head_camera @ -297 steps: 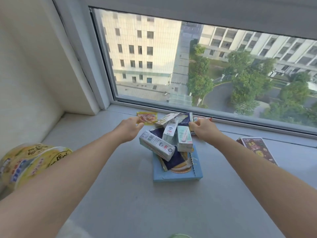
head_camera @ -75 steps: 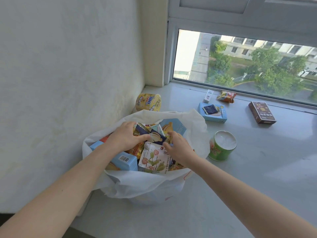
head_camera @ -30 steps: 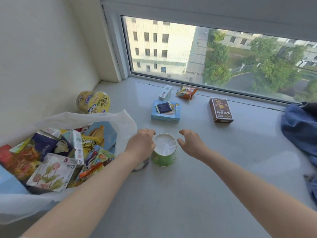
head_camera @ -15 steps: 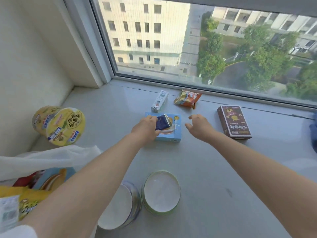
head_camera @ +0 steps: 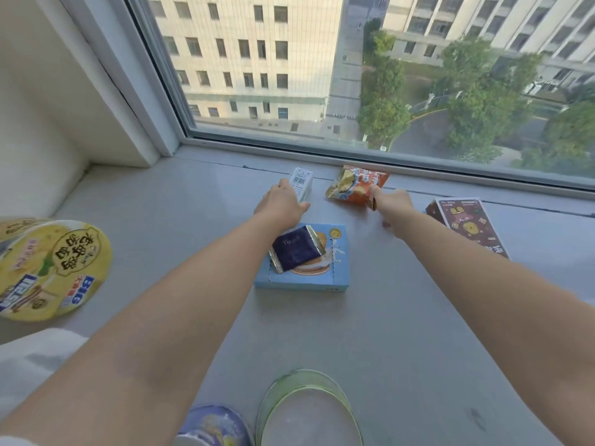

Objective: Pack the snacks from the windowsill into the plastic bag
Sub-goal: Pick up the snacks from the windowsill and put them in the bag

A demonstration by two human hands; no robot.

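Now: left hand (head_camera: 283,204) on white carton (head_camera: 302,185), 12 o'clock of blue box (head_camera: 338,268); grasp unclear. Right hand (head_camera: 391,204) pinches chip packet (head_camera: 352,186) corner, 1 o'clock. Secure both before lifting toward plastic bag (head_camera: 35,358), 8 o'clock.

Grey windowsill (head_camera: 402,333) carries blue box (head_camera: 338,278), white carton (head_camera: 302,181), chip bag (head_camera: 352,186), brown box (head_camera: 467,226).

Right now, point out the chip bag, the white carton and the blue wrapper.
chip bag (head_camera: 352,185), head view, orange front panel
white carton (head_camera: 301,182), head view, printed top face
blue wrapper (head_camera: 296,249), head view, centre
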